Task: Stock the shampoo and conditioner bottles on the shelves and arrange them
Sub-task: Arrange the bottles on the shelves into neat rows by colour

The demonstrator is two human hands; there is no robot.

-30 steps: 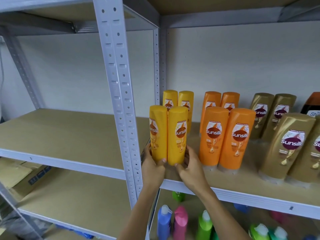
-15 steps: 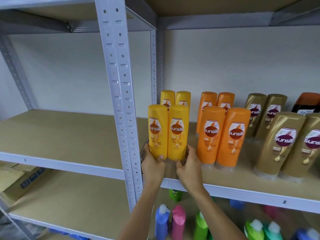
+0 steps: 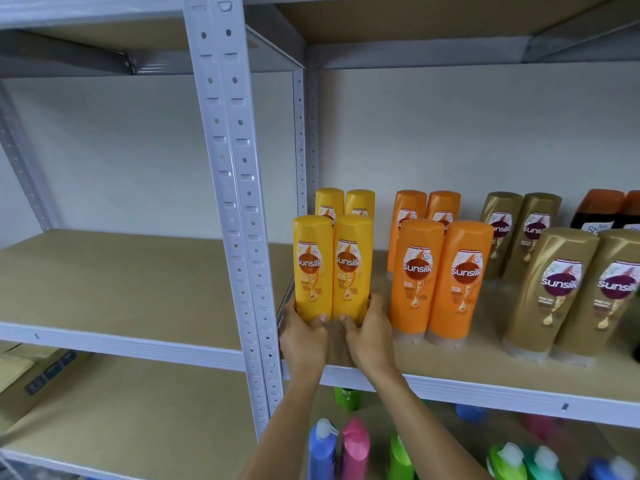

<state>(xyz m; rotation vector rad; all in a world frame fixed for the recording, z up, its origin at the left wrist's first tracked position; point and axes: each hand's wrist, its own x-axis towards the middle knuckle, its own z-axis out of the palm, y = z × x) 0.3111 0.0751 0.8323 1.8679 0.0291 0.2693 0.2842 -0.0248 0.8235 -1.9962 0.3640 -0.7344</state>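
Since a second ago the two front yellow bottles (image 3: 332, 268) are turning their labels square to me and sliding back toward the rear yellow pair (image 3: 344, 202), my left hand (image 3: 303, 336) and right hand (image 3: 369, 336) each curling round a base on the shelf (image 3: 450, 382). I'm thinking keep them upright, touching, front edges level with the orange pair (image 3: 440, 278). Every readable label is saying "sunsilk", gold ones (image 3: 568, 292) too.

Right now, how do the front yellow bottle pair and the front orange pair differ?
The front yellow pair is held at its base by the left hand and right hand; the front orange pair stands untouched. Yellow sits beside the upright post, orange further right. Both stand cap-down, Sunsilk labels forward.
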